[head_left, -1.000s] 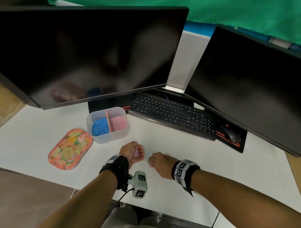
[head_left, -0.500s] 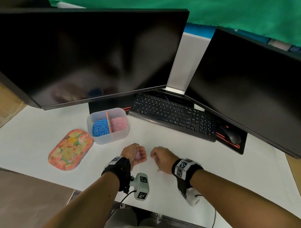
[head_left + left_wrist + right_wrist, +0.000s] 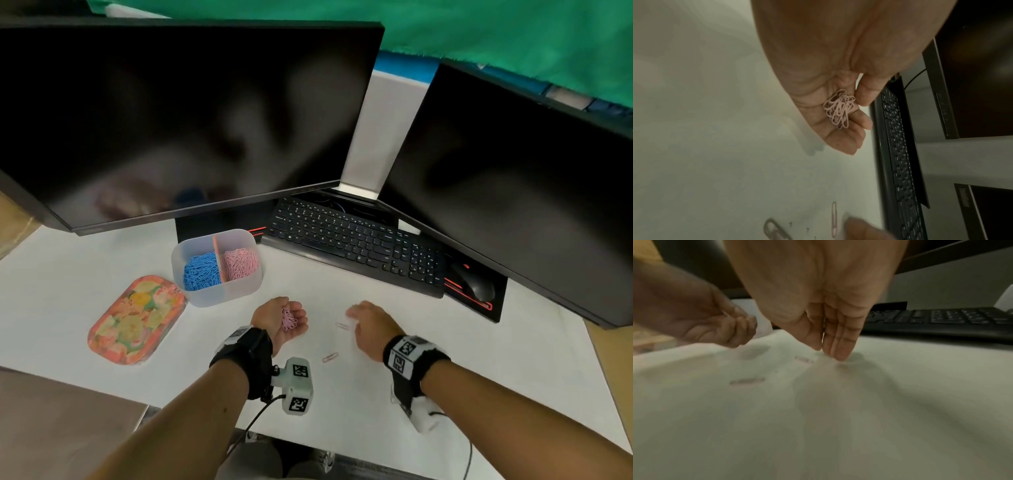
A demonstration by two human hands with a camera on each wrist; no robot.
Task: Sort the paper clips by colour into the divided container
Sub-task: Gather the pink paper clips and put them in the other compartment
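A small bunch of pink wire paper clips [image 3: 288, 319] is cupped in the left hand [image 3: 281, 318], which is turned palm up with the fingers curled loosely round the clips, just above the white desk [image 3: 342, 411]. The right hand [image 3: 371, 329] is held palm down to its right, empty, with its fingers straight and together; the fingertips [image 3: 840, 353] point down at the desk surface — whether they touch it cannot be told through the blur. Two single pink paper clips lie loose on the desk between the hands: one [image 3: 342, 325] just left of the right hand's fingers, the other [image 3: 330, 357] nearer, close to the left wrist camera.

The translucent plastic divided container [image 3: 219, 298] stands on the desk to the far left of the hands. Its left compartment is filled with blue paper clips [image 3: 200, 272], its right compartment with pink paper clips [image 3: 241, 262] — the two heaps are kept apart by an orange divider. A flowered orange tray [image 3: 135, 318] lies left of the container. A black keyboard [image 3: 356, 246] and a black mouse [image 3: 474, 282] are set at the far right, below two dark monitors.
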